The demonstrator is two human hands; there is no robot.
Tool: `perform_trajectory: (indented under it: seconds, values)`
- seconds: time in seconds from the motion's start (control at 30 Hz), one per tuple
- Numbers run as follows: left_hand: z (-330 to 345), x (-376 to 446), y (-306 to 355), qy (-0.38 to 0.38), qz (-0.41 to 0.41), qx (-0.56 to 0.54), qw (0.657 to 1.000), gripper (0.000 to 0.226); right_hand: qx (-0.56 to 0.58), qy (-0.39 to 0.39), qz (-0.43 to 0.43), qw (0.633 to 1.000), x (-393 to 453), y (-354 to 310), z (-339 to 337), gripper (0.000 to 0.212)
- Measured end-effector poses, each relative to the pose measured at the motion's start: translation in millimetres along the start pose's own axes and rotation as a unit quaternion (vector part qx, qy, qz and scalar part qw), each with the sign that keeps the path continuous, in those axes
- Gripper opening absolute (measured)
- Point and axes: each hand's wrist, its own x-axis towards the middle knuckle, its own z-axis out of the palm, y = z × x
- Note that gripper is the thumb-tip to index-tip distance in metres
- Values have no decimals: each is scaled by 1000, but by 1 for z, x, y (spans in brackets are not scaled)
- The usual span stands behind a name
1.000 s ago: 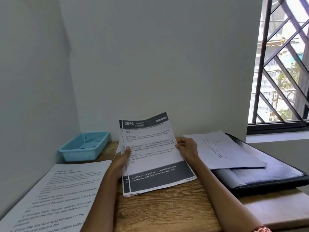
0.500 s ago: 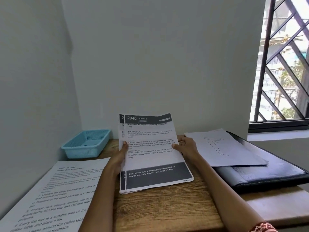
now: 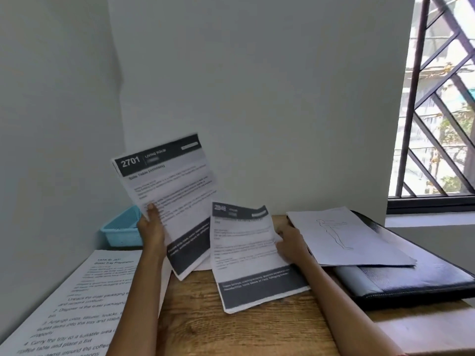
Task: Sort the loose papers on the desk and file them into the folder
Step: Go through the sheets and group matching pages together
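My left hand [image 3: 151, 227] pinches the left edge of a printed sheet headed 2701 [image 3: 169, 191] and holds it raised and tilted above the desk. My right hand [image 3: 291, 242] grips the right edge of another sheet headed 2946 [image 3: 246, 255], lower and to the right, its bottom edge near the wooden desk [image 3: 231, 327]. A black folder [image 3: 411, 278] lies shut at the right with a sheet bearing a line drawing of a figure [image 3: 341, 240] on top of it. A large text page [image 3: 66, 304] lies at the left front.
A light blue plastic basket [image 3: 120, 229] stands in the back left corner against the wall. A barred window [image 3: 442, 98] is at the right, with a ledge below it. Walls close off the desk on the left and at the back.
The stack held in both hands has split: my left hand lifted the 2701 sheet up and left, while my right hand drew the 2946 sheet to the right.
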Motion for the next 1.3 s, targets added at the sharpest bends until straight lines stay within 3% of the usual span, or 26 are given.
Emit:
perform_trajectory:
  seconds: [0.13,0.43,0.53,0.6,0.7,0.77,1.03,1.3]
  values:
    - [-8,11,31,5,31,-10,999,44,-13,-4,-24,1000,4,2,4,42]
    - [-14,10,57,-33,-12,-44,998,44,-77,-37,-23,996,3,4,7,43]
    - [-13,4,42,-44,-52,-59,996,47,1,1,-45,999,5,-1,6,23]
    - [-11,0,28,-60,-85,-61,993,51,117,43,-39,991,3,-13,2,16]
    - [-8,-10,5,-90,-133,-52,986,49,351,-1,2,936,-5,-33,-6,36]
    - [-7,-17,-10,-109,-150,-47,982,49,422,-32,20,906,-10,-41,-11,44]
    - [-3,-28,-23,-175,-153,-30,972,43,473,-68,20,878,-10,-44,-15,32]
    - [-3,-28,-25,-168,-152,-13,974,47,480,-35,13,876,-13,-45,-17,22]
